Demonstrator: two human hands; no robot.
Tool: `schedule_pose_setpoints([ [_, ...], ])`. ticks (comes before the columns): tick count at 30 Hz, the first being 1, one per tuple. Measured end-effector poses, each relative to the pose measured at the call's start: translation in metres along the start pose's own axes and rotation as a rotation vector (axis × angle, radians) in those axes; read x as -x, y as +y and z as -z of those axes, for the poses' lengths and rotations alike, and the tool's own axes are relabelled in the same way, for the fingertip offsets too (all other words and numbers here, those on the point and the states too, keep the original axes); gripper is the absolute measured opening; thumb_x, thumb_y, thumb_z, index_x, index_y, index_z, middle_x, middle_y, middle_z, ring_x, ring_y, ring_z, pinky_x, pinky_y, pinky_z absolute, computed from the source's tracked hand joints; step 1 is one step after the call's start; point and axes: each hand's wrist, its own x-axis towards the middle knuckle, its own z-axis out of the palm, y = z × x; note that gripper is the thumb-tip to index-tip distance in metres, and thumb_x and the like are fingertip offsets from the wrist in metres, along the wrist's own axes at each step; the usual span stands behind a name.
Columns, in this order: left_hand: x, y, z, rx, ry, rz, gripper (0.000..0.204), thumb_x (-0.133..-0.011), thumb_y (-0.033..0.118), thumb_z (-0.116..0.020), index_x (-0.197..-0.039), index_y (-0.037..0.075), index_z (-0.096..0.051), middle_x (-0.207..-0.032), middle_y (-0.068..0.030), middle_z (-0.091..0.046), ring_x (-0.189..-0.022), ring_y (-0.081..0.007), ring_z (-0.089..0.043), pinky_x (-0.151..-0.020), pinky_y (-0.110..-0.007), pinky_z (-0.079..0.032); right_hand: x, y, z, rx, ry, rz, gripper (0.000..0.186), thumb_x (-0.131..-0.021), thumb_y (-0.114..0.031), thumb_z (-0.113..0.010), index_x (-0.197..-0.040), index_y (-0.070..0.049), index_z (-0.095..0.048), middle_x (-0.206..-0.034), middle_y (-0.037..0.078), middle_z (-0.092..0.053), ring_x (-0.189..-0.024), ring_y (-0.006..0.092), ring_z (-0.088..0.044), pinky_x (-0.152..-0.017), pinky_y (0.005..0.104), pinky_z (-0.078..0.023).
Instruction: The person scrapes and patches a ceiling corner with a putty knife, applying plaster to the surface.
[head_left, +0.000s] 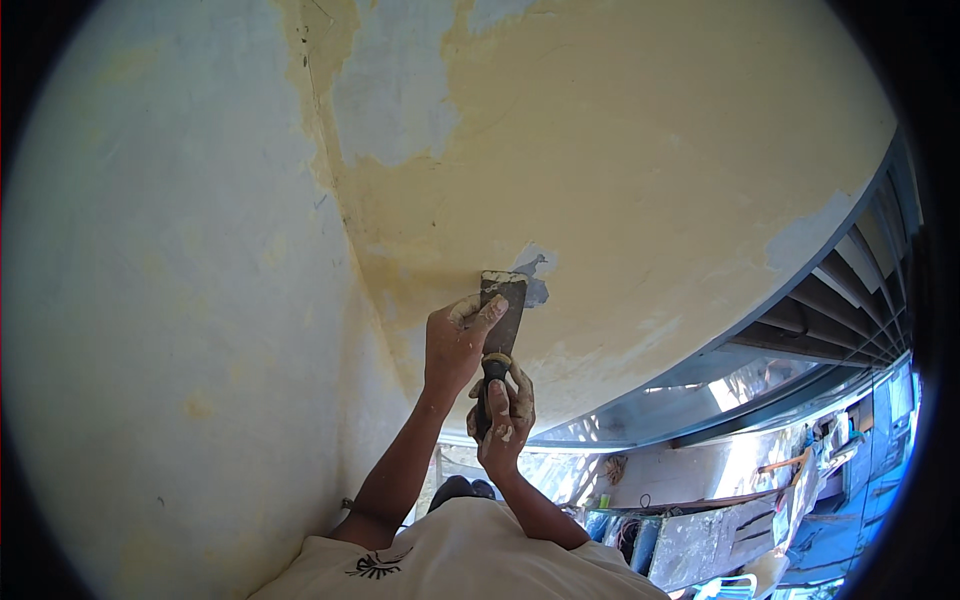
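My left hand (462, 335) grips the flat blade (506, 322) of a putty knife, thumb across it and fingers smeared with pale paste. My right hand (503, 420) is wrapped round the knife's dark handle (494, 368), also spattered with paste. The blade's top edge is at a grey bare patch (536, 290) on the yellowish painted surface (620, 150); whether it presses on it cannot be told.
A pale wall (180, 280) meets the yellow surface along a cracked corner at the left. A curved metal edge (640, 420) with slatted roofing (850, 295) runs along the right. Below are cluttered boards (705, 540) and blue sheeting (870, 480).
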Motion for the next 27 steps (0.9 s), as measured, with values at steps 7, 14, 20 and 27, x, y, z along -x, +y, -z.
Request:
schedule_pose_setpoints([
  [7,-0.003,-0.002,-0.003,-0.001,0.047,-0.045,0.028,-0.084,0.022,-0.063,-0.095,-0.004,-0.065,-0.072,-0.0020,-0.063,-0.064,-0.0053,-0.051,-0.057,-0.022,-0.043,-0.006,0.011,0.002,0.081,0.030,0.051,0.039,-0.090,-0.017,-0.050,-0.125,-0.002,-0.038,-0.076,0.009,-0.054,-0.044,0.0062,-0.043,-0.036,0.0195,-0.035],
  [14,-0.003,-0.019,-0.005,0.040,0.107,-0.107,0.027,-0.084,0.022,-0.062,-0.090,-0.005,-0.065,-0.070,-0.0011,-0.061,-0.064,-0.0053,-0.050,-0.056,-0.022,-0.043,-0.014,0.023,0.014,0.164,0.014,0.175,0.035,-0.089,-0.018,-0.051,-0.119,0.000,-0.045,-0.075,0.007,-0.055,-0.045,0.0048,-0.043,-0.037,0.0187,-0.034],
  [20,-0.004,-0.017,-0.003,0.097,0.079,-0.083,0.028,-0.084,0.022,-0.063,-0.089,-0.005,-0.065,-0.070,-0.0005,-0.060,-0.064,-0.0048,-0.048,-0.056,-0.021,-0.041,-0.014,0.029,0.017,0.195,0.030,0.168,0.037,-0.089,-0.018,-0.052,-0.120,0.001,-0.047,-0.075,0.006,-0.055,-0.046,0.0046,-0.043,-0.037,0.0183,-0.034],
  [27,-0.004,-0.018,-0.005,0.092,0.084,-0.112,0.029,-0.085,0.023,-0.063,-0.089,-0.005,-0.064,-0.072,0.0009,-0.059,-0.064,-0.0047,-0.047,-0.056,-0.021,-0.040,-0.017,0.023,0.015,0.196,0.021,0.169,0.038,-0.089,-0.019,-0.052,-0.121,0.001,-0.047,-0.074,0.006,-0.055,-0.047,0.0047,-0.044,-0.038,0.0183,-0.034],
])
